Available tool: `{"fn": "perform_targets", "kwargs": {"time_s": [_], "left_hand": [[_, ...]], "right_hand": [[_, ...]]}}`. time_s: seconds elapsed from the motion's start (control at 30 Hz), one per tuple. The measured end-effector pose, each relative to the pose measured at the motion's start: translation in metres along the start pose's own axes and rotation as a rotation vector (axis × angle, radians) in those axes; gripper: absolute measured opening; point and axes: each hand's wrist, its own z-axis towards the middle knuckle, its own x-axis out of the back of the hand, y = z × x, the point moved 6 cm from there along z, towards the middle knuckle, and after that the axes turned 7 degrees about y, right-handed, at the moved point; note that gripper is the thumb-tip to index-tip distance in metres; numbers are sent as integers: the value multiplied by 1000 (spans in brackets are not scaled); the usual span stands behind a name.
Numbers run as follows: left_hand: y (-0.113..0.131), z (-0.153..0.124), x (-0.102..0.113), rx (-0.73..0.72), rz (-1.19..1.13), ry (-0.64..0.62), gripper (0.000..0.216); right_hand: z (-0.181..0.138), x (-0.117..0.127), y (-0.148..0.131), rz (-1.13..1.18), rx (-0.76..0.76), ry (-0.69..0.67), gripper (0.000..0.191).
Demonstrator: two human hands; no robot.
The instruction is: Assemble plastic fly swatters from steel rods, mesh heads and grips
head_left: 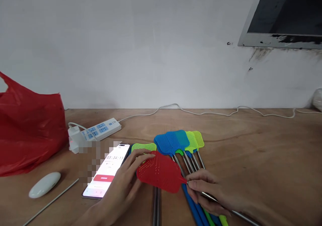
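My R fingers (200,186) are clenched on the metal rod (244,217) of the red swatter (164,172), near its neck; L fingers (139,152) lie over its upper-left edge, can't tell if pinching. It's btwn the phone (112,172) & the fanned swatters (167,144), partly covering a yellow-green one (143,147). Tight L: phone's right by my wrist. More room R, where the counter (264,152) runs back to the wall (151,51). Red head: thin plastic, rounded corners, tiny holes. Rod's shiny, counter's grained wood.
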Motion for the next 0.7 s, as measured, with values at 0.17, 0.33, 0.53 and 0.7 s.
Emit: {"fn": "perform_targets", "kwargs": {"time_s": [0.17, 0.33, 0.53, 0.7], "left_hand": [[-6, 0, -1, 134, -158, 10, 18], [-6, 1, -1, 198, -163, -48, 22], [-14, 0, -5, 289, -285, -84, 33], [-20, -5, -23, 626, -732, -197, 42]], "right_hand": [[-1, -6, -1, -96, -16, -7, 51], [-2, -6, -2, -125, -1, -27, 50], [-1, -2, 1, -219, 28, 1, 51], [-2, -3, -2, -347, 33, 48, 47]]}}
